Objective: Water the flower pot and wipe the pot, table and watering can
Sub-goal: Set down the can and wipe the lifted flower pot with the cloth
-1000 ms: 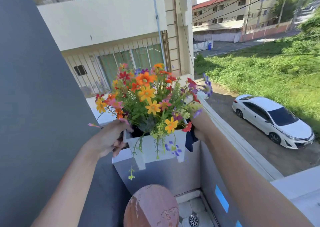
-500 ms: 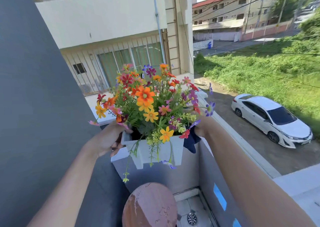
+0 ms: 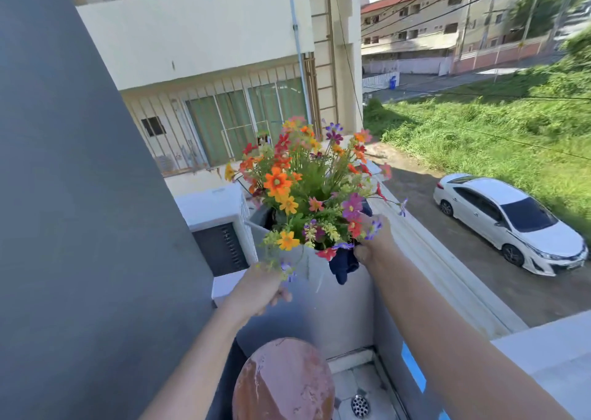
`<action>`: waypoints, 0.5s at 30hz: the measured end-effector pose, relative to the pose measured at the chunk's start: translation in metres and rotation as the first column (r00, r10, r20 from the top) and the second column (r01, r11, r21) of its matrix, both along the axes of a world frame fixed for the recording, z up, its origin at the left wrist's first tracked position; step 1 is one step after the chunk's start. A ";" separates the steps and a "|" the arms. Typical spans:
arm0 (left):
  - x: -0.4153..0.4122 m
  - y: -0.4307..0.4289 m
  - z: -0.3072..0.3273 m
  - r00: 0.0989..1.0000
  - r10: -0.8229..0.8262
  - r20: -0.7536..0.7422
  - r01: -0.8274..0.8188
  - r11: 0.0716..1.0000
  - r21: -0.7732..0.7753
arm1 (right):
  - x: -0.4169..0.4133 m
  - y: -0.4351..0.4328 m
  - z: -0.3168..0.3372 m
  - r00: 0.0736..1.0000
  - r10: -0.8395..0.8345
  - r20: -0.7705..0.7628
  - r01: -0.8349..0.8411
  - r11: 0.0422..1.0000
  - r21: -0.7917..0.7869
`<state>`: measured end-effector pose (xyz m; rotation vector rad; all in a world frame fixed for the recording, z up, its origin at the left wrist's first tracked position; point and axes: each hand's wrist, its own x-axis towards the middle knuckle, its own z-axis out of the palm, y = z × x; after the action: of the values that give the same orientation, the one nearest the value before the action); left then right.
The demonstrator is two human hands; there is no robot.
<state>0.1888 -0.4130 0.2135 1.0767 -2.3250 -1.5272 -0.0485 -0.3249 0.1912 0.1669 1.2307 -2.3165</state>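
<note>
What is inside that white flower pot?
The flower pot holds colourful flowers with green leaves. Foliage covers any soil inside; the right hand and a dark cloth hide its right side.

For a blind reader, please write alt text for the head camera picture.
Two bare hands hold a white flower pot of colourful flowers on a balcony ledge; the right hand also holds a dark blue cloth. A white car is parked below.

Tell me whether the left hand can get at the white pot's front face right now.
Probably yes. The left hand sits just below and left of the flower pot, with only a few trailing stems between them. The right hand with the dark cloth occupies the pot's right side, not the front.
</note>
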 end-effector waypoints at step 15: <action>-0.023 -0.007 0.000 0.977 0.101 -0.185 0.009 0.856 0.516 | 0.066 0.040 0.051 0.928 0.167 -0.332 -0.127 0.982 0.140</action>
<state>0.1661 -0.4198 0.2139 0.9963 -1.7762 -2.1982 0.0178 -0.2850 0.2425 -0.2949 1.4913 -2.2033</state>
